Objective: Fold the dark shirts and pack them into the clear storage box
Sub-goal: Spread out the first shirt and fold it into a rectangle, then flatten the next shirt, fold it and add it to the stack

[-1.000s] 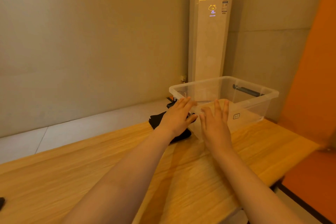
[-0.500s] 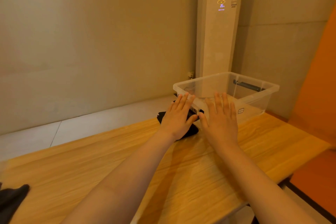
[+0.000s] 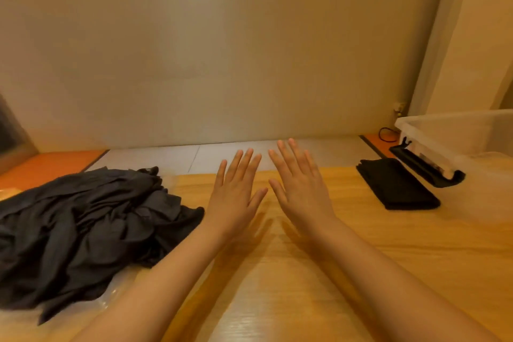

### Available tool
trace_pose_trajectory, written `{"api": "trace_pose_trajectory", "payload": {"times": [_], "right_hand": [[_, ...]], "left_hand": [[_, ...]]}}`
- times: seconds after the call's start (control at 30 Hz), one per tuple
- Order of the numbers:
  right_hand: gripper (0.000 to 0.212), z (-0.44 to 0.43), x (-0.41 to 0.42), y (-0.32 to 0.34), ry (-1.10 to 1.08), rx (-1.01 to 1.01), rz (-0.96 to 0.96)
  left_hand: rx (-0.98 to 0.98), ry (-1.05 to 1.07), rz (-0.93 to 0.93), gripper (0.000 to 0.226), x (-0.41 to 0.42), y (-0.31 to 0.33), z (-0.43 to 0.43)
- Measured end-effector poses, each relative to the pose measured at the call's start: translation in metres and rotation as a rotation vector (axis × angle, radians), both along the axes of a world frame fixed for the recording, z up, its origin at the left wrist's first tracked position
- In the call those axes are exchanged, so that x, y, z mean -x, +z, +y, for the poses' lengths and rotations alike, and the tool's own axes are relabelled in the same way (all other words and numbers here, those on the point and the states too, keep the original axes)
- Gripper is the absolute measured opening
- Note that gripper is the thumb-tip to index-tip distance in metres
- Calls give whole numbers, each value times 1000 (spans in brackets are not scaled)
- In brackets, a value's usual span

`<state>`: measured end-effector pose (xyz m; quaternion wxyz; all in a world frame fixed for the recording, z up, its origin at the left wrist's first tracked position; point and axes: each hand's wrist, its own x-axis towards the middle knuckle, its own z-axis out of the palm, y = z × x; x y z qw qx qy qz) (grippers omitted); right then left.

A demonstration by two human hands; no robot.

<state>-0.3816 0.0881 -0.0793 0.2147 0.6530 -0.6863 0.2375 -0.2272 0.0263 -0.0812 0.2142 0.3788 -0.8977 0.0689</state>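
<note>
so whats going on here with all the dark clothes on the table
A person is partway through folding shirts. The left hand and right hand are both open and flat over the wooden table, holding nothing. A heap of unfolded dark shirts lies to the left. One folded shirt sits on the table beside the clear box at the right, not yet inside it.

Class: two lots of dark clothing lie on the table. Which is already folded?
The folded shirt on the right, beside the clear box: a flat rectangle. The left pile is crumpled.
</note>
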Motion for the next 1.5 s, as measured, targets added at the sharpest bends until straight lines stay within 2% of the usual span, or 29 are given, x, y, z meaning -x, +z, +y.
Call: {"api": "trace_pose_trajectory", "payload": {"times": [0.23, 0.4, 0.53, 0.6, 0.73, 0.9, 1.07, 1.23, 1.3, 1.5], "right_hand": [[56, -60, -136, -5, 354, -98, -94], [55, -85, -211, 9, 562, -163, -258], [52, -106, -243, 22, 539, -228, -474], [51, -113, -254, 23, 505, -255, -489], [40, -117, -270, 17, 429, -254, -406], [23, -113, -259, 29, 464, -114, -495], [24, -105, -242, 68, 598, -118, -676], [28, -88, -214, 135, 677, -101, -834], [27, -75, -199, 164, 707, -102, -919], [34, -28, -132, 240, 730, -62, -918]], "left_hand": [[42, 295, -32, 77, -145, 19, -13], [37, 462, 55, 59, -222, 32, -13], [-48, 625, 328, 47, -276, 40, -25], [-107, 661, 429, 46, -292, 43, -30], [-240, 597, 365, 45, -297, 38, -34], [-223, 499, 479, 13, -304, 52, -37], [-255, 403, 471, 27, -305, 99, -30], [-135, 238, 540, 21, -271, 170, -20], [-154, 169, 601, 23, -251, 196, -15], [-310, -24, 691, 32, -201, 260, 2]]}}
